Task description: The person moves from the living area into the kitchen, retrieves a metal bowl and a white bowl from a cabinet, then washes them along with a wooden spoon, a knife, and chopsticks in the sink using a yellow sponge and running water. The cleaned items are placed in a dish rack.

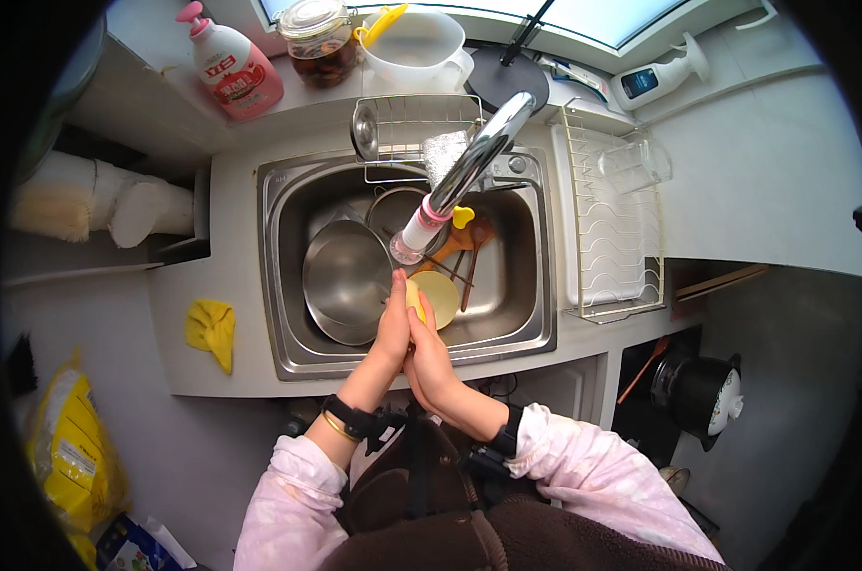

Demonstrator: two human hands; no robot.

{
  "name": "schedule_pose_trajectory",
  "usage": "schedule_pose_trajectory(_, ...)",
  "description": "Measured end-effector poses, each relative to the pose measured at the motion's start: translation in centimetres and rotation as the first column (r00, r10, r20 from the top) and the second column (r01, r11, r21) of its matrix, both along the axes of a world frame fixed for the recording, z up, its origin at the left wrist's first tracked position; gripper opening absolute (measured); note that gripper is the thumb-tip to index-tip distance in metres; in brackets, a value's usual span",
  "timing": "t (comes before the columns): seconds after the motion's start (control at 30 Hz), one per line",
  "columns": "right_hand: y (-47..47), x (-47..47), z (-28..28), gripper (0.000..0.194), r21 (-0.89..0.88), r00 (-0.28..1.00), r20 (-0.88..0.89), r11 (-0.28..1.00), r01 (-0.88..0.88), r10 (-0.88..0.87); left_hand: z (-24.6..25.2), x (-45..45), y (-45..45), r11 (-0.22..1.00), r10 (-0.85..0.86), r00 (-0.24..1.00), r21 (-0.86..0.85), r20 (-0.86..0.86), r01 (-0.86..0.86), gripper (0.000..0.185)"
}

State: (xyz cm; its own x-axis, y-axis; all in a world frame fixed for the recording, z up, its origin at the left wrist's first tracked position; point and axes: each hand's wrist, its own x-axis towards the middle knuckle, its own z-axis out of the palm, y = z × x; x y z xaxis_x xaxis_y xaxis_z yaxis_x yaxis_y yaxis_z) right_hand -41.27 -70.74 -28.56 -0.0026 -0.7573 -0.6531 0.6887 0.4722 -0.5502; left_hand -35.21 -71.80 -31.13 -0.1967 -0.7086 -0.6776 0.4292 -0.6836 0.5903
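Observation:
Over the front of a stainless-steel sink (548, 285), my left hand (393, 325) and my right hand (428, 350) are pressed together around a yellow sponge-like object (415, 298). Part of it shows between the fingers; the palms hide the rest. Just beyond the fingertips hangs the pink-and-white nozzle (420, 232) of a chrome faucet (484, 153). Below my hands in the sink lie a large metal bowl (345, 278), a pale yellow bowl (441, 296), a metal pan (395, 207), and wooden utensils (473, 246). Whether water runs is not clear.
A yellow cloth (211, 328) lies left of the sink. A wire dish rack (584, 235) with a clear glass cup (634, 168) stands right. Behind are a pink pump bottle (238, 75), a glass jar (320, 53) and a white plastic jug (416, 50). A black pot (695, 392) sits lower right.

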Motion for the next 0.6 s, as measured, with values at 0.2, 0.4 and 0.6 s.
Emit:
schedule_pose_trajectory(0.2, -3.1, -4.7, -7.7, 0.023, 0.069, 0.978, -0.205, 0.996, 0.052, -0.037, 0.6, -0.2, 3.1, 0.91, -0.319, 0.944, -0.251, 0.09, 0.331, 0.06)
schedule_pose_trajectory(0.4, -6.4, -9.2, -14.9, 0.031, 0.249, 0.814, -0.579, 0.941, 0.23, -0.046, -6.0, 3.6, 3.0, 0.811, 0.425, 0.861, 0.539, -0.279, -0.226, 0.061)
schedule_pose_trajectory(0.6, -6.3, -9.4, -14.6, 0.028, 0.377, 0.9, -0.434, 0.898, 0.225, -0.044, -14.5, 4.1, 0.5, 0.357, 0.921, 0.293, 0.857, -0.257, -0.372, 0.055)
